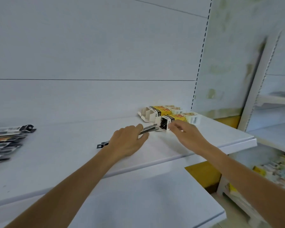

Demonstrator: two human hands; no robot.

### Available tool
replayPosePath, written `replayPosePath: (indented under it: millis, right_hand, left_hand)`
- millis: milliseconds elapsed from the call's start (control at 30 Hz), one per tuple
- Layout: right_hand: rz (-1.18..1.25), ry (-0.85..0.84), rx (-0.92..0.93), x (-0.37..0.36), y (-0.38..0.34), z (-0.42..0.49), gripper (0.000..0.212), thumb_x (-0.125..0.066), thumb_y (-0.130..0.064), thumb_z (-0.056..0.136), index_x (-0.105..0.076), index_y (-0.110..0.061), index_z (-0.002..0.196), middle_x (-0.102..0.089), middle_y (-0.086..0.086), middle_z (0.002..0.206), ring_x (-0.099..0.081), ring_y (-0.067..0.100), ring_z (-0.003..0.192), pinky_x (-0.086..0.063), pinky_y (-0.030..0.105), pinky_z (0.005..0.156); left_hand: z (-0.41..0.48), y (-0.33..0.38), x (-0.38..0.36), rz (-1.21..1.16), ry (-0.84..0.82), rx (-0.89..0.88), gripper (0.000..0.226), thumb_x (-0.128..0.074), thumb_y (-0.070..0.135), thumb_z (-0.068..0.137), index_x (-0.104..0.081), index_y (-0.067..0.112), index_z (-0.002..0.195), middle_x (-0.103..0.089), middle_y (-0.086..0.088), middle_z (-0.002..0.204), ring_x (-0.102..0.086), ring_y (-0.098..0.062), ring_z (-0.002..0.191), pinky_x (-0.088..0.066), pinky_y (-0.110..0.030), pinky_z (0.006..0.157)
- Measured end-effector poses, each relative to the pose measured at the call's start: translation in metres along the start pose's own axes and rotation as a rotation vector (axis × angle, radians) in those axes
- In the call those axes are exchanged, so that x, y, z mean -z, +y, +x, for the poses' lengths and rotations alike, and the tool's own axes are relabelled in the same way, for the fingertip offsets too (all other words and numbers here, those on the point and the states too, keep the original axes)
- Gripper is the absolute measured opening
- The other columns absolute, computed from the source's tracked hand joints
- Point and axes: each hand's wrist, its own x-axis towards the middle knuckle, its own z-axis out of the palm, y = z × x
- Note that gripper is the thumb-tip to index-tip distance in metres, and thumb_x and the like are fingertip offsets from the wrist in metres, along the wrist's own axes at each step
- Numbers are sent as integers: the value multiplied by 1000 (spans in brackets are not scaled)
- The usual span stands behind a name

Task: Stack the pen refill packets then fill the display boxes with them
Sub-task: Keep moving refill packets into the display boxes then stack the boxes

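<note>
Two yellow and white display boxes lie on their sides at the right end of the white shelf [72,153]. The nearer box [182,120] has its open end facing left, and the farther box [161,111] lies behind it with its flaps open. My left hand [127,142] grips a thin stack of pen refill packets [149,130] whose far end points into the nearer box's opening. Their black hanger end [102,145] sticks out behind my wrist. My right hand [183,131] pinches the nearer box's white flap at the opening. A pile of loose refill packets [7,142] lies at the far left.
A lower white shelf [146,195] juts out beneath the one I work on. The shelf's right end stops at about [253,140]. Beyond it stands another shelving unit [270,112] with mixed goods [278,171] low on the right.
</note>
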Motion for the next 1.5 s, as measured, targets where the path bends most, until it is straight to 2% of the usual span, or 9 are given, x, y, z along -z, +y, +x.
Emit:
replayPosePath:
  millis: [167,300,467,633,800,967,1100,1233,1500]
  right_hand:
    - [-46,55,-61,32,49,17,23,-47,-29,96,-62,-14,106,-59,-4,99,-51,10,91,-32,5,64]
    - [-30,128,-79,40,71,43,20,-48,-27,95,-63,-14,97,-60,-4,96,-53,11,91,-33,7,63]
    - [-190,166,47,40,89,81,22,-47,-26,96,-62,-13,106,-61,1,110,-53,15,104,-38,23,84]
    - [-414,116,146,37,108,110,34,-47,-30,95,-57,-10,120,-55,4,128,-45,20,121,-33,30,96]
    - [-497,38,172,34,119,135,35,-42,-34,97,-57,-10,118,-57,3,126,-49,21,117,-35,32,92]
    - [-472,-35,187,23,125,146,40,-31,-39,97,-58,-14,81,-58,-2,73,-53,23,73,-38,34,65]
    - [-607,37,289,17,133,142,68,-3,-50,81,-58,-14,101,-60,1,95,-51,24,88,-37,36,75]
    - [-677,35,275,13,141,148,76,8,-49,75,-53,-18,109,-56,-3,105,-39,14,88,-28,32,73]
    - [-713,37,350,14,143,149,74,8,-45,75,-53,-18,107,-55,-4,103,-40,18,88,-28,32,71]
  left_hand:
    - [28,-1,-9,-132,-17,132,30,-22,34,98,-46,19,88,-55,-3,87,-49,-27,82,-32,-33,69]
    - [52,-9,-17,-108,18,122,23,-29,29,96,-50,19,97,-55,-1,89,-50,-27,83,-32,-32,67]
    - [91,-18,-27,-50,-12,59,27,-37,31,95,-46,23,119,-54,-4,101,-54,-30,96,-36,-32,72]
    - [112,-15,-37,-70,-36,69,26,-43,28,94,-48,24,119,-52,-4,100,-53,-27,96,-36,-30,71]
    - [121,-16,-39,-78,4,114,24,-45,30,94,-51,24,116,-61,-7,102,-54,-28,89,-36,-29,69]
    - [125,-9,-47,74,-22,62,27,-42,32,97,-45,24,122,-64,-4,111,-55,-30,104,-35,-31,73]
    - [122,-11,-50,79,-13,25,16,-41,31,97,-44,23,110,-65,2,109,-56,-29,101,-38,-32,73]
    - [120,-8,-50,77,-53,35,17,-43,31,96,-46,20,110,-63,0,108,-54,-27,103,-37,-32,74]
    - [123,-2,-54,-108,-69,192,19,-51,31,93,-51,20,108,-50,-3,88,-53,-30,95,-37,-32,72]
